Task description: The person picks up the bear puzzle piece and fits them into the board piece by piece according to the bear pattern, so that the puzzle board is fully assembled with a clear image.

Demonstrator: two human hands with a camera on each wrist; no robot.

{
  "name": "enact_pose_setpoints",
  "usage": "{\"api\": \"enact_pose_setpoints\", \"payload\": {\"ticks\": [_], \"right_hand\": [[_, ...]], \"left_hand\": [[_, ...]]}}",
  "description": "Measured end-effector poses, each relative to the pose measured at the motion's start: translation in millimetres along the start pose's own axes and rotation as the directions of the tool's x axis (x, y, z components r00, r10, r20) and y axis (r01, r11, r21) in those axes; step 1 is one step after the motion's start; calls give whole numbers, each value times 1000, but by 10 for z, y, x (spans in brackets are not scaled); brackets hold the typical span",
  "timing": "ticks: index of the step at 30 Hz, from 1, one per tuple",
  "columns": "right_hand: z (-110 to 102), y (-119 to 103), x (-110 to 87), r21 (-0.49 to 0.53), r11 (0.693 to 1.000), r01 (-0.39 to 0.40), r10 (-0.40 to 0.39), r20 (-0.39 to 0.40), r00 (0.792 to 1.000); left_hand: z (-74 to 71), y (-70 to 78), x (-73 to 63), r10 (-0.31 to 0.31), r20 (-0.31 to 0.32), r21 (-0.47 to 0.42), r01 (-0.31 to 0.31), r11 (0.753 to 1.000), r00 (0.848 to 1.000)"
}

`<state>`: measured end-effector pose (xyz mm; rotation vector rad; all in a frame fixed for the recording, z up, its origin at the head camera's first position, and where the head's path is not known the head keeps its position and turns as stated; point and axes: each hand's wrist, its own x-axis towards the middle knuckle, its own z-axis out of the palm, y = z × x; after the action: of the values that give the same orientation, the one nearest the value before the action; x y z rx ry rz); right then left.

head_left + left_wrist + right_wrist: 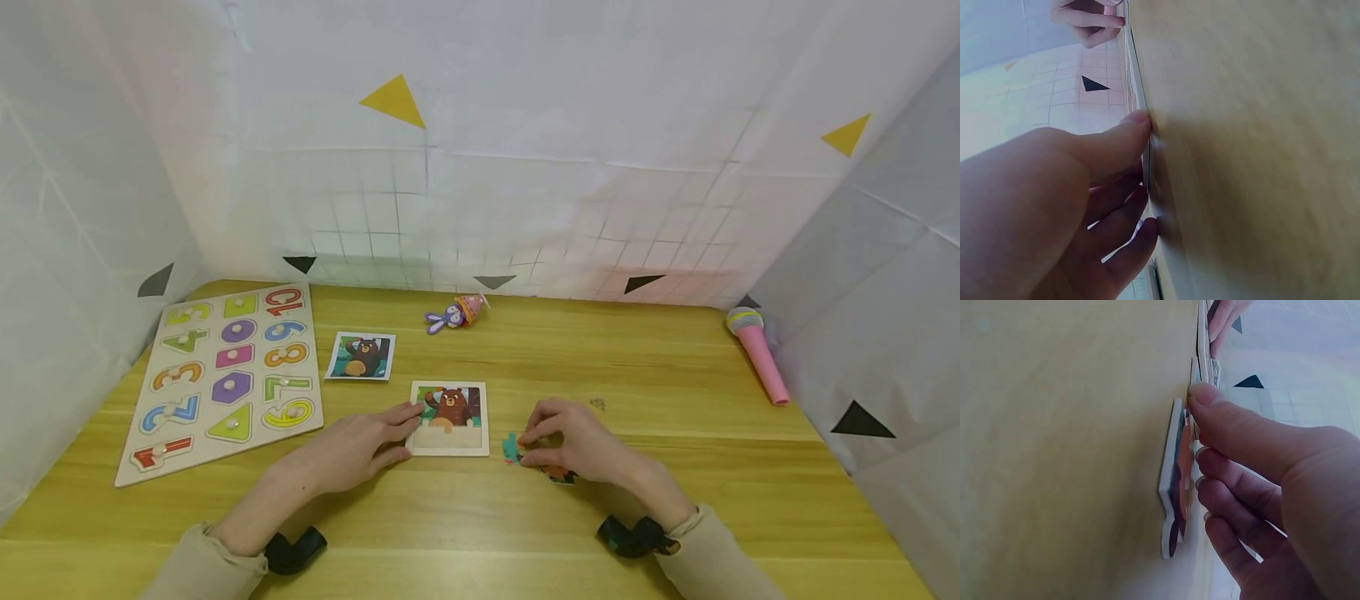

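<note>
My left hand rests at the left edge of a square jigsaw puzzle board. Its thumb and fingertips touch the board's side. A bear picture fills the board's upper part, while bare wood shows in the lower part. To the right of the board, my right hand pinches a teal puzzle piece between thumb and fingers, close over the table. Another puzzle piece, dark and orange with a rounded tab, lies under this hand, partly hidden by it in the head view.
A bear picture card lies behind the left hand. On the left is a wooden number-and-shape board. A small bunny toy lies at the back, and a pink toy microphone on the far right. White sheeting surrounds the table.
</note>
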<state>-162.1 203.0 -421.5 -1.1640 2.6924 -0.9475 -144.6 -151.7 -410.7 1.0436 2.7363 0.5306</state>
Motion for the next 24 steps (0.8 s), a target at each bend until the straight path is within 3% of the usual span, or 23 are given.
{"api": "enact_pose_setpoints", "payload": {"ticks": [18,24], "right_hand": [[32,-35,19,7,1000,19,-19,6,1000],[10,-58,65,29,999,-27,26,25,999]], "left_hand": [[-2,-3,-12,-1,-2,0,1,1000,1000],[-5,-6,-10,-3,-4,1,3,1000,1000]]}}
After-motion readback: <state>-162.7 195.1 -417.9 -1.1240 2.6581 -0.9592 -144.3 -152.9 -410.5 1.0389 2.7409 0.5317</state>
